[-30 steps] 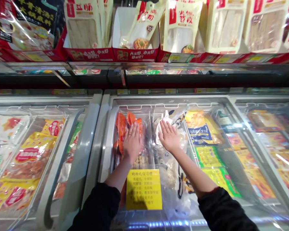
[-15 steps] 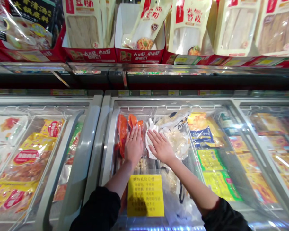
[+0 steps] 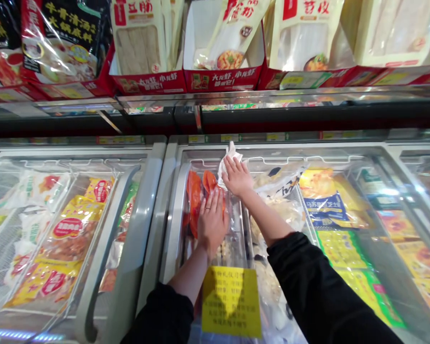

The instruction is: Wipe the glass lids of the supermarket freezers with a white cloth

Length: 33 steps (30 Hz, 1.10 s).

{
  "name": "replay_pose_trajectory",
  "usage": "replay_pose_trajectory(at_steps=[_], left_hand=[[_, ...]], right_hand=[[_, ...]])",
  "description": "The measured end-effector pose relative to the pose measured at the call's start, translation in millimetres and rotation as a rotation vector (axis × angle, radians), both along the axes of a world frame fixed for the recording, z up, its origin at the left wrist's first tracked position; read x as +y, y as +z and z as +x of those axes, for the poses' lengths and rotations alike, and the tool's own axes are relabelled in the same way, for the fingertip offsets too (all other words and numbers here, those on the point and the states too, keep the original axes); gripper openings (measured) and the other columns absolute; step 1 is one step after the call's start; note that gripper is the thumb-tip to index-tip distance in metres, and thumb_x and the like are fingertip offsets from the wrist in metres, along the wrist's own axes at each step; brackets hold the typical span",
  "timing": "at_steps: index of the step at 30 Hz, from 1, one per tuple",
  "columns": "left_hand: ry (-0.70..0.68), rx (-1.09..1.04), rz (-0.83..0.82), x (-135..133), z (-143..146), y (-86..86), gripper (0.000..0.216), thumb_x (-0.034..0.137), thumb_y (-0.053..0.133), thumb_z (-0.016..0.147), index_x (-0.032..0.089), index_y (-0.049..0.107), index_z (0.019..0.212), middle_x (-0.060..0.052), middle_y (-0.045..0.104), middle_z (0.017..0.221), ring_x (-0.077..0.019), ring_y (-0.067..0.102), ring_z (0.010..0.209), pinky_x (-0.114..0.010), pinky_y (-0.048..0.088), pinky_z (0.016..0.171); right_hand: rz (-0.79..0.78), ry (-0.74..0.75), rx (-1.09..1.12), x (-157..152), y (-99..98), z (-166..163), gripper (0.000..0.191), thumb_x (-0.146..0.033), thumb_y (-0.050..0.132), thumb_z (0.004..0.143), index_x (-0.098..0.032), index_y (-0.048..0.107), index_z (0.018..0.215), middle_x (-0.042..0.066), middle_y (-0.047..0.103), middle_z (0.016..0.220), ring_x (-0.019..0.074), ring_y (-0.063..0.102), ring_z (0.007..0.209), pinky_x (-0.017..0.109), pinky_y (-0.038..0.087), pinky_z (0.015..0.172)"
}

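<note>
Chest freezer (image 3: 162,215) with frozen goods under glass, two hands on the lid

Freezer: grey-framed; glass lid (image 3: 301,153) in place. Below it, wire baskets (image 3: 247,234) hold, left to right: orange bags (image 3: 194,200); clear bags (image 3: 290,205) with pale contents; a yellow-and-blue packet (image 3: 322,196) behind green-edged yellow packets (image 3: 344,248).

Neighbouring compartment, to the left: white packets and yellow packets with red labels (image 3: 68,229) in wire baskets; a long grey handle (image 3: 103,239) runs beside them.

Shelf (image 3: 294,97), above: red-fronted display boxes (image 3: 224,80). One contains a single visible cream packet (image 3: 232,43), leaning; the box to its left contains several, upright; farther left, black packets (image 3: 66,38).

Sheet (image 3: 232,301): yellow, printed, partly shadowed, on the lid near the person.

Left hand (image 3: 213,222): flat, palm down over the glass above the orange bags, fingers extended, grasping nothing; one ring (image 3: 207,208).

Right hand (image 3: 238,177): farther back, fingers extended and slightly spread over the cloth, not curled round it.

Cloth (image 3: 232,150): white, crumpled, beneath the right hand, near the lid's back edge.
</note>
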<state>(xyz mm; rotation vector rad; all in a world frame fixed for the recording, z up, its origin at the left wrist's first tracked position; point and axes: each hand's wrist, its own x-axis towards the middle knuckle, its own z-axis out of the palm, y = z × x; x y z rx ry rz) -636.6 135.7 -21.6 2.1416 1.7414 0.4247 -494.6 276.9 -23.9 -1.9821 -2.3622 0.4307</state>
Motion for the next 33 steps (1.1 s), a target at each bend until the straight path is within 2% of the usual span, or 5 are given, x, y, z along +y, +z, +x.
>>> replay_pose_trajectory(at_steps=[8,13,20,28,33], left_hand=[[0.009,-0.041,0.003,-1.5,-0.1,6.3,0.078,0.019,0.053,0.104,0.031,0.027,0.177,-0.005,0.042,0.177,-0.0276,0.037,0.166,-0.056,0.035,0.138],[0.008,-0.039,-0.006,-1.5,0.3,10.2,0.080,0.018,0.054,0.103,0.030,0.026,0.177,-0.005,0.043,0.176,-0.0289,0.037,0.166,-0.057,0.037,0.137],[-0.013,-0.034,0.051,-3.2,-1.9,15.6,0.078,0.018,0.055,0.105,0.021,0.026,0.176,-0.013,0.043,0.176,-0.0284,0.035,0.167,-0.051,0.037,0.138],[0.027,0.002,0.025,-1.6,0.3,13.3,0.059,0.015,0.051,0.104,0.013,0.047,0.163,-0.016,0.053,0.169,-0.0260,0.044,0.162,-0.049,0.043,0.134],[0.038,0.010,-0.015,-0.8,4.0,14.6,0.066,0.015,0.050,0.105,0.020,0.039,0.171,-0.012,0.047,0.174,-0.0245,0.041,0.164,-0.053,0.035,0.138]], right_hand=[[0.055,0.398,0.083,-54.6,-3.6,67.6,0.064,-0.042,0.040,0.113,-0.024,0.039,0.174,0.003,0.037,0.179,0.0267,0.035,0.167,0.049,0.032,0.136],[0.036,0.198,0.002,-9.1,-6.9,79.3,0.067,-0.039,0.037,0.111,-0.019,0.036,0.175,0.007,0.036,0.180,0.0284,0.035,0.167,0.053,0.031,0.136],[0.013,0.128,0.025,51.3,-9.5,13.8,0.068,-0.036,0.033,0.110,-0.014,0.037,0.174,0.007,0.032,0.181,0.0308,0.031,0.168,0.057,0.029,0.137],[0.022,0.516,0.134,-45.5,2.2,28.5,0.062,-0.034,0.033,0.113,-0.019,0.041,0.173,0.003,0.033,0.181,0.0278,0.031,0.168,0.053,0.029,0.138],[-0.014,0.508,0.112,-73.4,6.0,67.5,0.064,-0.039,0.036,0.113,-0.025,0.037,0.175,0.002,0.035,0.180,0.0276,0.033,0.168,0.051,0.029,0.138]])
